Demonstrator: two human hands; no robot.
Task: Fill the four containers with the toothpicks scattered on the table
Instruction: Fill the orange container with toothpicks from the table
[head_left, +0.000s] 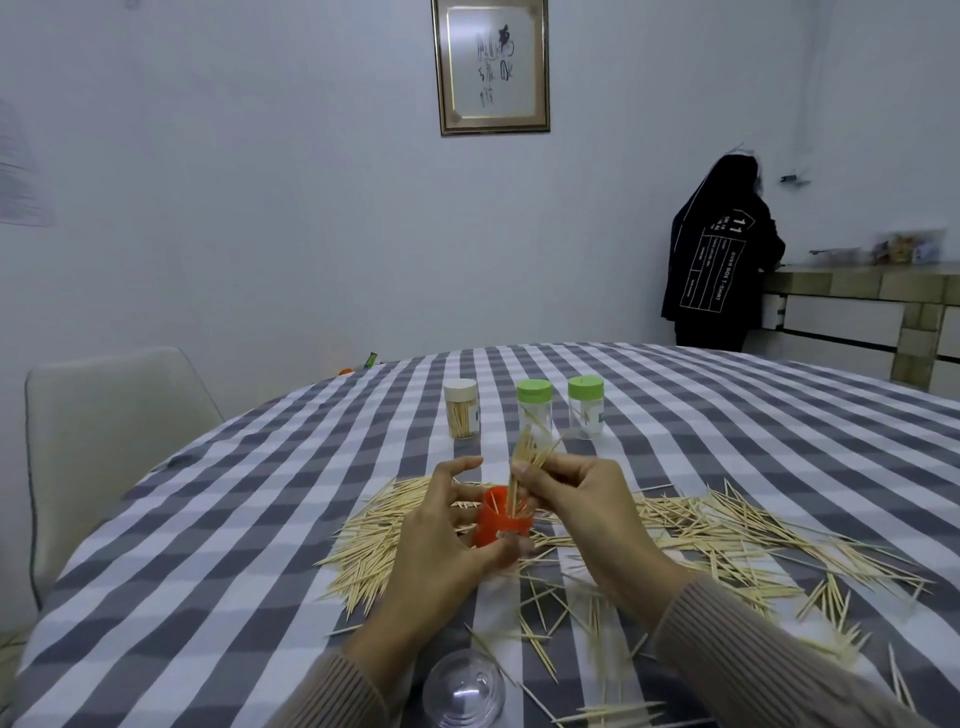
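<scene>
An orange container (501, 519) stands in the middle of the checked table (260, 519), held by my left hand (447, 525) with thumb and fingers curled round it. My right hand (576, 499) pinches a bundle of toothpicks (530, 457) upright, their lower ends inside the container's mouth. Loose toothpicks (727, 540) lie scattered around both hands. Further back stand a white-capped container (461, 409) full of toothpicks and two green-capped clear containers (534, 408) (586, 405).
A clear plastic dome lid (464, 688) lies near the table's front edge. A white chair (104, 447) stands at the left. A person in a black coat (719, 260) stands at a counter (857, 291) in the back right.
</scene>
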